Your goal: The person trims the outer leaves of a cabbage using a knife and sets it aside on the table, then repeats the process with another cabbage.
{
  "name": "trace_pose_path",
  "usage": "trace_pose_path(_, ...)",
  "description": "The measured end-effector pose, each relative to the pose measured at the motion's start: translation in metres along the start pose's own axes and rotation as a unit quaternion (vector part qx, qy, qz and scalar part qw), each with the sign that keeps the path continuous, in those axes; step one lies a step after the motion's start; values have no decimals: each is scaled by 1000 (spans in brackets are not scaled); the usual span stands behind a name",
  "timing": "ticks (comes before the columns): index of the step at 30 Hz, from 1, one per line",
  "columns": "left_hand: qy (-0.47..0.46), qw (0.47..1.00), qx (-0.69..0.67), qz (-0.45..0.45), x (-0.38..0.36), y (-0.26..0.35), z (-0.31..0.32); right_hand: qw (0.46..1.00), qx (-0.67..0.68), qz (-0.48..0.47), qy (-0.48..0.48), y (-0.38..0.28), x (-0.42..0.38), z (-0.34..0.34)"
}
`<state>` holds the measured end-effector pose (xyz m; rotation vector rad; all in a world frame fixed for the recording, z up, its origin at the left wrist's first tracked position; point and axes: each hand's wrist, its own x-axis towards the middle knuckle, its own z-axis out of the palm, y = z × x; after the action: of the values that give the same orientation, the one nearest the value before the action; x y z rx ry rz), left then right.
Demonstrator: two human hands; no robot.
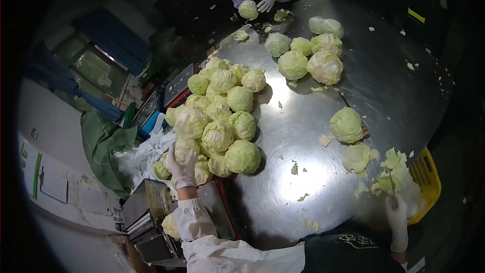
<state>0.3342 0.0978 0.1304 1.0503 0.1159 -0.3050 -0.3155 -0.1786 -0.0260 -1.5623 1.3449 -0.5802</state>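
Note:
My left hand [182, 166], in a white glove, is at the near end of a heap of pale green cabbages [219, 135]. Its fingers curve against a cabbage [187, 146], partly hidden by the hand. At the lower right, my gloved right hand [397, 218] is closed on what looks like a thin knife [392, 182], its blade pointing away among loose cabbage leaves [396, 168]. Just beyond lie a trimmed cabbage [356, 157] and a larger round one [346, 125]. A brown handle-like piece [365, 130] shows beside the larger one.
A round metal table [283, 197] carries scattered leaf scraps. Several cabbages [308, 60] sit farther back. A yellow basket [427, 182] stands at the right edge. Across the table, a co-worker's gloved hand [267, 2] is beside a cabbage [248, 10]. Boxy equipment [151, 207] stands at lower left.

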Motion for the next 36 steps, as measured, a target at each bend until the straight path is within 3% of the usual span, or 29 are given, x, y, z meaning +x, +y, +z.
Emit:
trace_pose_path(1, 10, 991, 87, 103, 5, -1, 10, 1000, 0, -1, -1, 0, -1, 1)
trace_pose_path(2, 12, 991, 87, 103, 19, 0, 18, 1000, -8, 2, -5, -1, -1, 1)
trace_pose_path(3, -12, 942, 237, 237, 42, -1, 22, 1000, -15, 5, -9, -3, -2, 0)
trace_pose_path(4, -35, 852, 377, 362, 63, -2, 23, 1000, -15, 3, -9, -6, -3, -1)
trace_pose_path(5, -35, 852, 375, 363, 85, -4, 20, 999, -46, 19, -19, -10, -4, -3)
trace_pose_path(7, 28, 706, 596, 383, 122, -10, 19, 997, -73, 19, -15, -16, -8, -2)
trace_pose_path(10, 77, 672, 619, 400, 123, -29, 40, 998, -66, -18, 7, -8, -12, -2)
trace_pose_path(11, 103, 654, 652, 370, 123, -32, 46, 997, -78, -20, 6, -5, -12, -4)
trace_pose_path(12, 99, 655, 651, 370, 117, -34, 52, 997, -79, -18, 9, -6, -13, -4)
trace_pose_path(14, 71, 716, 611, 330, 106, -38, 58, 999, -43, -1, 19, -9, -15, -2)
trace_pose_path(18, 78, 687, 601, 400, 120, -39, 39, 998, -63, -2, 23, -27, -18, 5)
trace_pose_path(21, 86, 731, 536, 414, 116, -41, 34, 994, -111, -25, -6, -47, -19, 4)
trace_pose_path(23, 42, 877, 255, 404, 124, -45, 28, 995, -97, -14, -17, -47, -16, 5)
trace_pose_path(24, 44, 877, 254, 406, 112, -41, 36, 996, -84, -2, -31, -46, -15, 6)
trace_pose_path(26, 0, 959, 73, 273, 78, -33, 51, 999, -29, -21, -37, -40, -11, 15)
trace_pose_path(27, 3, 958, 71, 276, 62, -32, 56, 995, -87, -11, -50, -55, -11, 16)
trace_pose_path(28, -54, 970, 66, 229, 45, -32, 62, 995, -86, -14, -52, -66, -9, 22)
trace_pose_path(29, -112, 976, 60, 179, 29, -35, 68, 992, -93, -58, -55, -76, -9, 28)
trace_pose_path(30, -112, 976, 59, 179, 13, -41, 73, 988, -100, -102, -57, -80, -9, 30)
trace_pose_path(31, -142, 981, 62, 113, -4, -49, 79, 986, -68, -148, -42, -64, -5, 40)
trace_pose_path(32, -175, 982, 64, 44, -21, -61, 86, 984, -54, -155, -66, -91, -8, 41)
trace_pose_path(35, -256, 963, 65, -56, -75, -103, 106, 980, -91, -141, -105, -123, -11, 41)
trace_pose_path(36, -269, 956, 74, -90, -95, -118, 113, 970, -101, -197, -101, -122, -9, 46)
